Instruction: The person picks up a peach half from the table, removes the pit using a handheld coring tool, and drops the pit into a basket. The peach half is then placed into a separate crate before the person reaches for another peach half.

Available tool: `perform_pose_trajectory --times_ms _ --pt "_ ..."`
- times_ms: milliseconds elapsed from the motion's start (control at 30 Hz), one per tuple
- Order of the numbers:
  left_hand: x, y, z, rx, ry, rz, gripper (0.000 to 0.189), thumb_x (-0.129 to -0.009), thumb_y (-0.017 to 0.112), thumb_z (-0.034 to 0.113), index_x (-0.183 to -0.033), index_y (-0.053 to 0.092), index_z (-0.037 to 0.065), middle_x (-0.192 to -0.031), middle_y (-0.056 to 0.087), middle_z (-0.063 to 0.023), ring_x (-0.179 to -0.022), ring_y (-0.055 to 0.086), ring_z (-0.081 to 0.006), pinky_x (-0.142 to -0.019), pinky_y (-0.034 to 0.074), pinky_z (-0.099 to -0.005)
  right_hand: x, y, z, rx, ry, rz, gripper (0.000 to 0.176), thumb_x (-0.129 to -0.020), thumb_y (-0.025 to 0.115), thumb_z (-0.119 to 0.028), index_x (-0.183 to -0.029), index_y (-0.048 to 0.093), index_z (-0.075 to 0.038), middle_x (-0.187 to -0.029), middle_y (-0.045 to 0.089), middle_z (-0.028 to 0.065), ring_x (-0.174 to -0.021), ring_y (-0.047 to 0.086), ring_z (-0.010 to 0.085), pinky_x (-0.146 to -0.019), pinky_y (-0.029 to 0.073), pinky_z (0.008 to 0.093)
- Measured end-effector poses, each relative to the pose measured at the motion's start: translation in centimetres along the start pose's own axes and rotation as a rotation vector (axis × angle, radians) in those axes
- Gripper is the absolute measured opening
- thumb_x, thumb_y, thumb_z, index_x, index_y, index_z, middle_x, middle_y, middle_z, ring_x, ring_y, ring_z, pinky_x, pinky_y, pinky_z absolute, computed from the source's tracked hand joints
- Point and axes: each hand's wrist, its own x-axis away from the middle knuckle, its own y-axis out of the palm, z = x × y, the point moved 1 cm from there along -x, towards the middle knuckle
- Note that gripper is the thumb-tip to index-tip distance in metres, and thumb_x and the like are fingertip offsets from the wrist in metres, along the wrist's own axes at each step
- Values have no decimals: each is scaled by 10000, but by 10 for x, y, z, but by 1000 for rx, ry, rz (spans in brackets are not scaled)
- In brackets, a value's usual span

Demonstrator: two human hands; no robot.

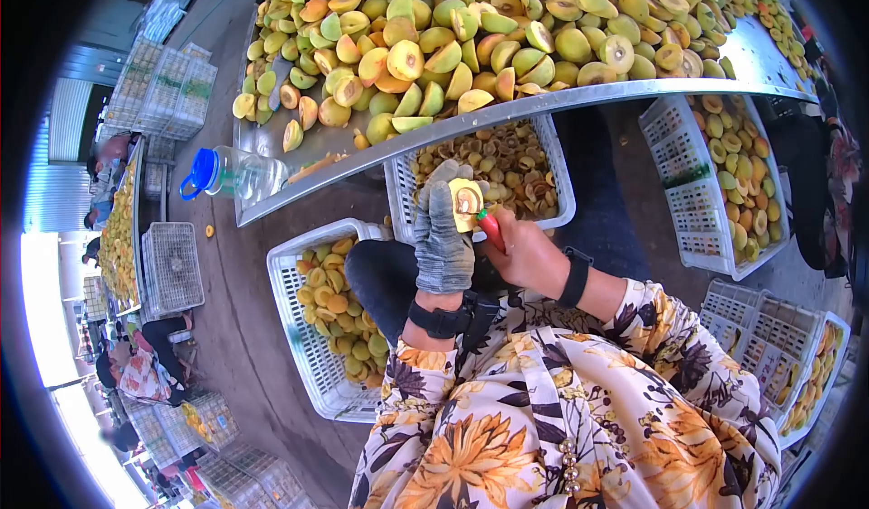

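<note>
My left hand [442, 237], in a grey knit glove, grips a yellow fruit half [466, 205] that looks like peach or apricot. Its cut face points up and shows a brown hollow. In my bare right hand [534, 257] is a coring tool with a red handle and green collar [491, 228]; its tip meets the fruit's edge, and the working end is hard to see. Below both hands stands a white crate [568, 187] of brownish pits and scraps. Many fruit halves [398, 56] are heaped on the metal table [507, 110] ahead.
A white crate [288, 328] of fruit halves stands by my left knee, another fruit crate [679, 183] to the right. More crates [760, 328] stand at lower right. A blue-capped water bottle [244, 174] is at the table's left corner. People [149, 369] sit far left.
</note>
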Motion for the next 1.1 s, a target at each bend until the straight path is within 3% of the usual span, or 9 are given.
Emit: perform_pose_trajectory --times_ms 100,200,333,500,567,733,800,1033,1100 --pt "-1 -3 -6 -26 32 59 366 -878 516 311 -1086 534 11 -974 591 -125 -795 611 -217 -721 509 -336 5 7 3 -51 18 -25 200 -740 592 -74 -835 438 10 -580 522 208 -568 549 396 -489 413 395" --pt "-3 -9 3 39 -195 -23 297 -851 542 250 -992 572 -9 -797 617 -126 -661 612 -215 -597 531 -316 6 10 2 -58 -26 -98 180 -736 578 -53 -833 441 15 -587 527 207 -570 554 386 -493 417 390" --pt "-14 -21 9 61 -431 -145 280 -830 560 220 -987 572 -12 -810 615 -127 -681 615 -224 -596 538 -321 2 6 2 -39 -18 -189 155 -701 563 -26 -798 464 43 -626 539 243 -625 560 403 -535 437 419" --pt "-13 -7 11 -33 -223 -83 386 -819 576 327 -1025 521 5 -819 604 -130 -655 607 -254 -613 529 -339 -4 1 -4 -129 -9 -130 147 -739 586 -80 -819 488 -6 -593 527 184 -548 558 326 -508 423 360" --pt "-9 -2 8 35 -89 9 323 -813 612 302 -965 573 20 -836 609 -96 -703 613 -208 -581 545 -333 -3 4 -5 -149 -8 -147 148 -742 587 -84 -820 489 -6 -591 526 175 -554 562 312 -516 423 355" --pt "-7 -5 9 211 -266 171 224 -799 627 275 -828 570 60 -759 607 -86 -660 607 -242 -518 533 -382 -5 2 -11 -196 -87 -184 137 -761 571 -94 -822 484 -7 -571 524 127 -498 563 234 -471 424 322" --pt "-6 -7 11 235 -333 144 213 -798 627 263 -820 571 59 -747 608 -89 -647 606 -245 -513 527 -385 -3 -8 -20 -352 294 -457 116 -778 548 -100 -815 479 -15 -560 524 77 -421 531 155 -403 418 278" --pt "-12 -23 14 94 -447 -63 213 -781 643 207 -850 605 9 -729 622 -108 -631 617 -229 -568 526 -344 -3 -14 -20 -275 361 -603 92 -790 521 -86 -832 468 -24 -549 500 38 -380 494 109 -347 395 239" --pt "-13 -25 16 -32 -372 -142 225 -783 645 217 -836 607 2 -716 620 -113 -604 615 -227 -533 528 -341 -3 -12 -21 -577 518 -729 82 -795 496 -61 -845 452 -13 -546 468 25 -371 446 87 -331 372 231"
